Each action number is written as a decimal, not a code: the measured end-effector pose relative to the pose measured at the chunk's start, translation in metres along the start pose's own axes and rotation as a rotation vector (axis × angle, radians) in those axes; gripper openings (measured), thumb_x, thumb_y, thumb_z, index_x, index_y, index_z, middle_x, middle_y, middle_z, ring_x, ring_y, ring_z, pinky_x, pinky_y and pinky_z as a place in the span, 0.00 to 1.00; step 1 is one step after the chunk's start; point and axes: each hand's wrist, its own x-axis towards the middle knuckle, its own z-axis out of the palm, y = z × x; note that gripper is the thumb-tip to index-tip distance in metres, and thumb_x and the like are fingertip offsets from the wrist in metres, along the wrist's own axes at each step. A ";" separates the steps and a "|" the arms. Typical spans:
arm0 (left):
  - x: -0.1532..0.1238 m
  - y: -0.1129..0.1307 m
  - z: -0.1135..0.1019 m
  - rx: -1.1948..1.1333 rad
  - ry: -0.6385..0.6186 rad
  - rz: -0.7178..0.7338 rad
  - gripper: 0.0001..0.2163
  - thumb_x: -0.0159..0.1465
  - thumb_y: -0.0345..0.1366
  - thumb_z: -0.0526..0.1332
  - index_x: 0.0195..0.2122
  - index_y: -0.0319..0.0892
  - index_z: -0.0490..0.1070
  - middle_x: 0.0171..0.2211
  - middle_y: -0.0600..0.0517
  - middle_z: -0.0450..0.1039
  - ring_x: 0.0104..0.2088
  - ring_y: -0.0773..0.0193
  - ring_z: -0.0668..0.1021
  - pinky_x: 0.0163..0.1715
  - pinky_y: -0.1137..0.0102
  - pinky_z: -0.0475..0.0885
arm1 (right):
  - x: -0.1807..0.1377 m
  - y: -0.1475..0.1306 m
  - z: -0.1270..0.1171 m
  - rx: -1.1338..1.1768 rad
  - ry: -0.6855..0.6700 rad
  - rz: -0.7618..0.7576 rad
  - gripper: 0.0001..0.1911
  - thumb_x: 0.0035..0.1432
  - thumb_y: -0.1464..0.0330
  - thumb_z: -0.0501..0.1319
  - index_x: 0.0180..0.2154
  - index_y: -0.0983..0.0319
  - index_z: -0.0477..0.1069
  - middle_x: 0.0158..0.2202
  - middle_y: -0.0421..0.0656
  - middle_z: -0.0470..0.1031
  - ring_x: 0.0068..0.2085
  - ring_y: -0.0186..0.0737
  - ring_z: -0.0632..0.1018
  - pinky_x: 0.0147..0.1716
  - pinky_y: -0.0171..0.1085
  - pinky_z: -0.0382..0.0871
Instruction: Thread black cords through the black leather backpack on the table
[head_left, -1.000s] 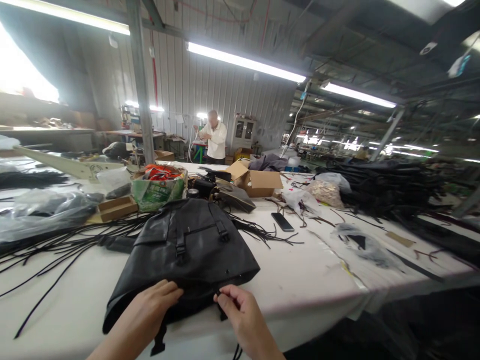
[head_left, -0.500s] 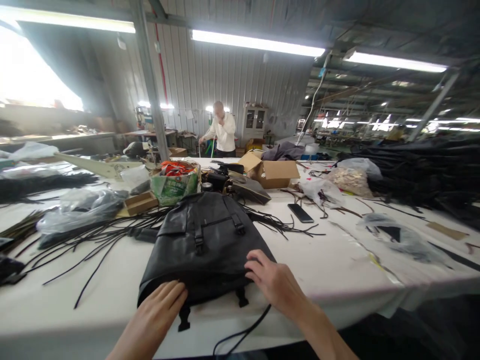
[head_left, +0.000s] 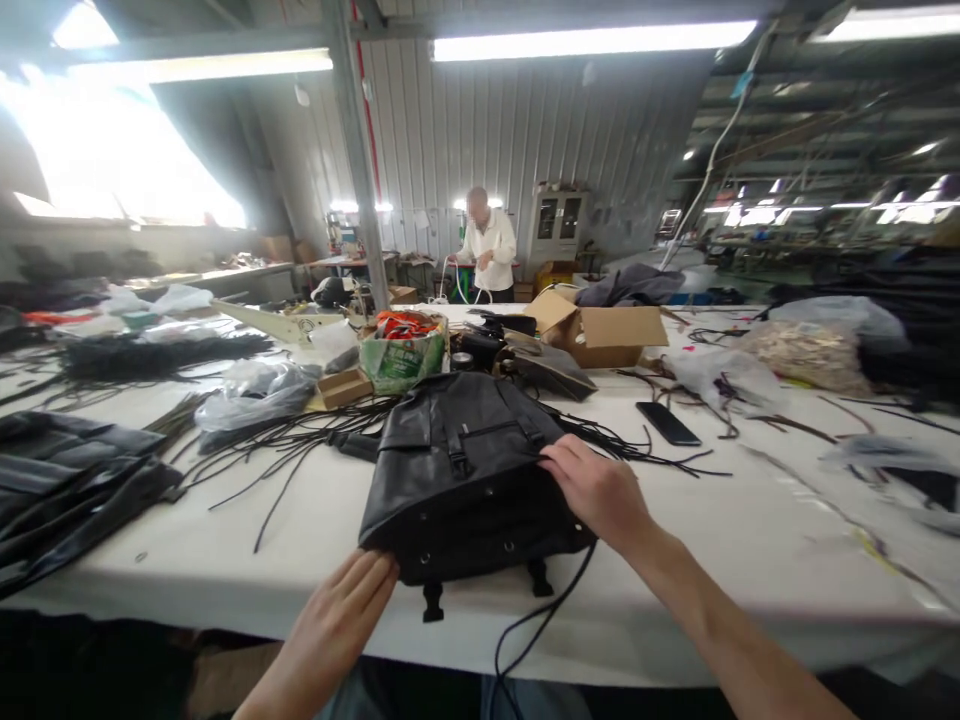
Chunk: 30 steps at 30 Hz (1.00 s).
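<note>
**Asker:** Backpack [head_left: 465,480], black leather: where does it lie?

**Watcher:** Flat on the white table [head_left: 225,560], close to the near edge and right in front of the person. Its strapped front faces up.

**Asker:** Which way does its long axis run?

**Watcher:** Away from the person, leaning a little to the left. The eyelet edge with two buckle tabs [head_left: 431,603] points at the person. The far end points toward the green bag [head_left: 401,360].

**Asker:** And the left hand [head_left: 345,620]?

**Watcher:** It is unclenched, with the fingers straight and together. The fingertips touch the backpack's near left corner, and it grips nothing.

**Asker:** The right hand [head_left: 600,490]?

**Watcher:** It lies palm down on the backpack's right side, fingers stretched across the leather by the right strap. It presses rather than grasps.

**Asker:** What else is close by?

**Watcher:** A black cord [head_left: 525,630] trails from the near edge over the table's rim. Loose black cords [head_left: 262,450] lie to the left, and a phone [head_left: 667,422] to the right. A cardboard box [head_left: 615,335] sits beyond the phone. A person in a white shirt [head_left: 491,250] stands far back.
</note>
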 end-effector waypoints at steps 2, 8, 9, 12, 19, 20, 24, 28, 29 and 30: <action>0.003 0.003 -0.002 -0.047 0.001 0.001 0.24 0.69 0.17 0.49 0.57 0.40 0.77 0.58 0.51 0.78 0.62 0.59 0.75 0.69 0.61 0.64 | 0.001 -0.003 -0.004 0.009 -0.057 0.025 0.13 0.84 0.63 0.56 0.50 0.59 0.79 0.46 0.42 0.80 0.38 0.37 0.81 0.31 0.39 0.67; 0.008 0.002 0.005 -0.038 -0.073 -0.026 0.23 0.72 0.22 0.51 0.66 0.39 0.70 0.62 0.47 0.75 0.64 0.55 0.73 0.69 0.58 0.61 | -0.001 -0.008 -0.014 0.243 -0.076 0.150 0.11 0.81 0.62 0.62 0.48 0.60 0.82 0.44 0.44 0.80 0.43 0.39 0.82 0.44 0.34 0.74; 0.015 0.002 0.004 -0.041 -0.039 -0.019 0.22 0.72 0.23 0.51 0.64 0.37 0.72 0.60 0.46 0.76 0.62 0.56 0.73 0.68 0.59 0.63 | 0.000 -0.007 -0.016 0.288 -0.079 0.159 0.11 0.80 0.61 0.63 0.48 0.59 0.82 0.44 0.44 0.80 0.43 0.39 0.82 0.46 0.35 0.75; 0.040 0.005 -0.001 -0.031 -0.020 -0.011 0.19 0.71 0.22 0.54 0.60 0.36 0.74 0.51 0.46 0.77 0.53 0.59 0.74 0.59 0.62 0.68 | 0.003 -0.002 -0.016 0.335 -0.080 0.175 0.12 0.80 0.60 0.63 0.47 0.58 0.83 0.44 0.44 0.81 0.43 0.41 0.82 0.47 0.38 0.76; 0.052 0.027 0.002 -0.031 -0.219 0.033 0.19 0.71 0.27 0.61 0.63 0.39 0.73 0.43 0.50 0.73 0.42 0.62 0.69 0.44 0.63 0.65 | -0.008 -0.004 -0.003 0.340 -0.006 0.233 0.13 0.79 0.60 0.63 0.47 0.59 0.84 0.43 0.46 0.82 0.43 0.43 0.82 0.48 0.39 0.76; 0.048 0.029 0.005 -0.033 -0.227 0.028 0.19 0.71 0.27 0.61 0.62 0.40 0.73 0.44 0.50 0.73 0.42 0.62 0.68 0.44 0.63 0.65 | -0.011 -0.006 -0.001 0.352 -0.035 0.224 0.12 0.79 0.61 0.63 0.47 0.59 0.83 0.44 0.45 0.82 0.43 0.42 0.82 0.47 0.39 0.76; 0.040 0.029 0.016 -0.045 -0.239 -0.081 0.23 0.68 0.21 0.61 0.62 0.45 0.74 0.46 0.51 0.73 0.44 0.62 0.69 0.43 0.65 0.66 | -0.026 -0.011 -0.006 0.424 -0.096 0.214 0.11 0.78 0.61 0.65 0.48 0.59 0.83 0.45 0.44 0.81 0.44 0.42 0.82 0.47 0.38 0.76; 0.046 0.025 0.019 -0.130 -0.280 -0.179 0.21 0.68 0.22 0.61 0.58 0.49 0.77 0.44 0.52 0.73 0.43 0.63 0.71 0.42 0.65 0.67 | -0.052 -0.029 -0.023 0.509 0.066 0.376 0.12 0.76 0.57 0.67 0.46 0.59 0.83 0.45 0.46 0.81 0.45 0.45 0.82 0.49 0.40 0.77; 0.049 0.024 0.019 -0.168 -0.308 -0.199 0.20 0.68 0.24 0.61 0.57 0.51 0.78 0.43 0.52 0.74 0.43 0.63 0.72 0.42 0.65 0.68 | -0.062 -0.039 -0.024 0.532 0.119 0.466 0.14 0.76 0.56 0.67 0.44 0.59 0.83 0.44 0.46 0.81 0.45 0.46 0.82 0.48 0.40 0.77; 0.053 0.023 0.017 -0.210 -0.341 -0.222 0.19 0.69 0.25 0.61 0.56 0.52 0.79 0.43 0.52 0.75 0.43 0.63 0.72 0.42 0.65 0.68 | -0.073 -0.053 -0.024 0.568 0.154 0.574 0.16 0.76 0.54 0.67 0.43 0.59 0.82 0.42 0.47 0.82 0.43 0.46 0.81 0.45 0.39 0.76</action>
